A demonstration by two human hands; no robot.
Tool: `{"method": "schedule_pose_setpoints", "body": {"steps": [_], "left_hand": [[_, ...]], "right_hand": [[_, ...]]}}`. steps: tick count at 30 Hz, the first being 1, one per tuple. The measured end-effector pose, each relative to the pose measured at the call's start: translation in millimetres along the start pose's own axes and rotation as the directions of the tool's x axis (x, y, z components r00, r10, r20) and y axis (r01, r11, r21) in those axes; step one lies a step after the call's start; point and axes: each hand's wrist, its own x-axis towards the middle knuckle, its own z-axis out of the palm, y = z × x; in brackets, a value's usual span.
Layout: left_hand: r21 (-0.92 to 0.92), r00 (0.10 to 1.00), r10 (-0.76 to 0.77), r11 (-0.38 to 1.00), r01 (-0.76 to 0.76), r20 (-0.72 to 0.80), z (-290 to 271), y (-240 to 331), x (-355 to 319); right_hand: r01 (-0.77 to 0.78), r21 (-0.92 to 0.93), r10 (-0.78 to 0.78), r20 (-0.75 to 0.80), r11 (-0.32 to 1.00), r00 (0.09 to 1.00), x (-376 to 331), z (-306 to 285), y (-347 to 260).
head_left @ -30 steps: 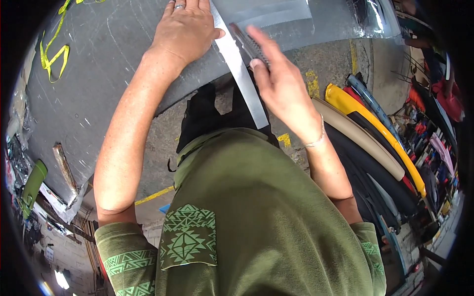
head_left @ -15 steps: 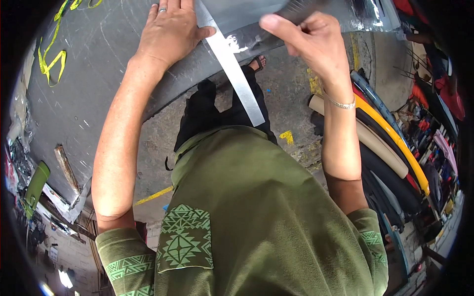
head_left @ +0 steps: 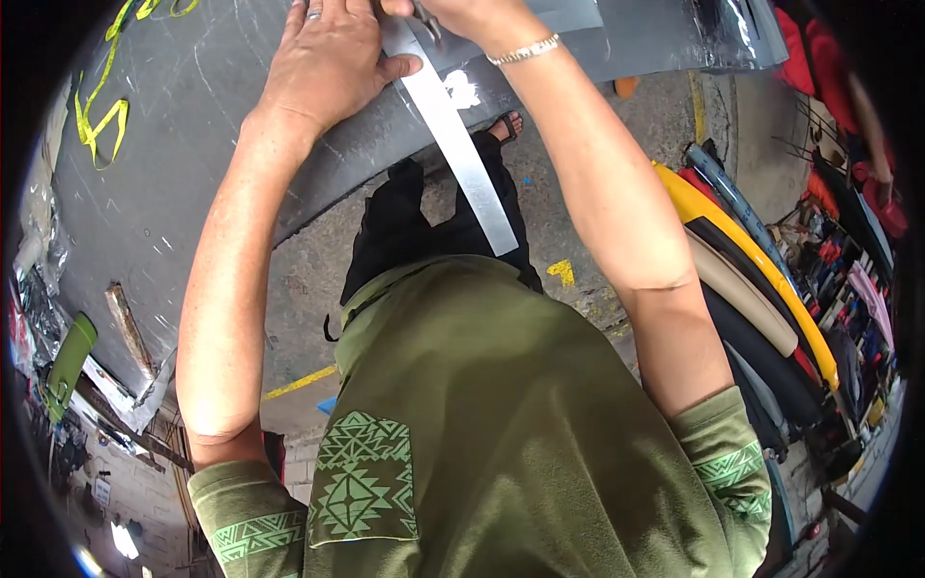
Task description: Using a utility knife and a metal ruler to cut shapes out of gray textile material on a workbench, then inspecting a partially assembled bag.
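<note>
My left hand (head_left: 323,67) lies flat with its fingers stretched out on a dark grey sheet surface (head_left: 212,58), its thumb across a long metal ruler (head_left: 462,169). The ruler slants toward me, and its near end juts past the surface's edge over my legs. Close to the left hand, at the top of the view, my right hand (head_left: 458,13) is closed on a small dark tool (head_left: 427,21) that points down beside the ruler. The tool's kind is not clear, and the view's upper edge cuts off part of both hands.
A yellow measuring tape (head_left: 85,125) lies loosely on the surface at the left. A rough wooden stick (head_left: 130,328) is nearer me. Rolls of material, one a yellow roll (head_left: 771,260), stand at the right. Another person's arm (head_left: 872,144) shows at the far right.
My right hand has moved left and away from me, from over the right part of the surface to beside the ruler. My left hand stays almost in place.
</note>
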Motion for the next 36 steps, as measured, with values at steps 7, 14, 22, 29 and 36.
{"method": "schedule_pose_setpoints", "body": {"steps": [7,14,22,29,36], "left_hand": [[0.065,0.992,-0.083,0.995,0.077,0.091,-18,14,-1],[0.093,0.99,-0.05,0.995,0.037,0.135,-24,19,3],[0.073,0.988,-0.064,0.996,0.055,0.138,-27,21,2],[0.11,0.999,-0.012,0.994,0.008,0.038,-11,11,2],[0.071,0.992,-0.07,0.995,0.063,0.107,-25,22,2]], "right_hand": [[-0.139,-0.138,0.109,-0.201,0.981,0.973,19,18,16],[0.144,0.036,-0.144,-0.014,0.989,0.99,16,-11,39],[0.157,-0.006,-0.157,-0.031,0.988,0.987,11,-10,39],[0.193,-0.019,-0.194,-0.043,0.981,0.98,10,-4,31],[0.178,-0.034,-0.18,-0.057,0.983,0.982,6,3,24]]}}
